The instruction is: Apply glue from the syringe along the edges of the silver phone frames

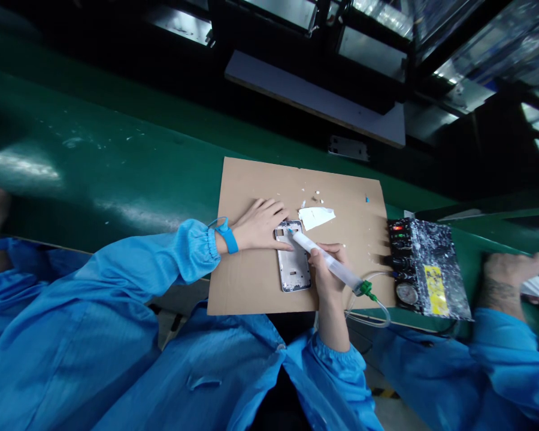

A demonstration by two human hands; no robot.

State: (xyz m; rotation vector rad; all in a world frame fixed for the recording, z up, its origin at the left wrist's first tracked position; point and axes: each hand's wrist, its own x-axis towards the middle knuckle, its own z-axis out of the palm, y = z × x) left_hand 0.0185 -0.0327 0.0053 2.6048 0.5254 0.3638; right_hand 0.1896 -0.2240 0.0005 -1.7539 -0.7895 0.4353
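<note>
A silver phone frame (293, 263) lies on a brown cardboard sheet (247, 281). My left hand (261, 224) rests flat on the cardboard with fingers spread, its fingertips pressing the frame's upper left edge. A blue strap circles that wrist. My right hand (327, 269) is closed around a clear glue syringe (327, 261), held like a pen. The syringe's tip touches the frame's top edge near my left fingers. A thin clear tube with a green fitting (365, 290) leaves the syringe's back end.
A scrap of white paper (316, 216) and small white bits lie on the cardboard. A black dispenser box (426, 269) with knobs and a gauge stands to the right. Another person's hand (512, 275) is at far right, another's sleeve at far left. The green belt (117, 167) runs behind.
</note>
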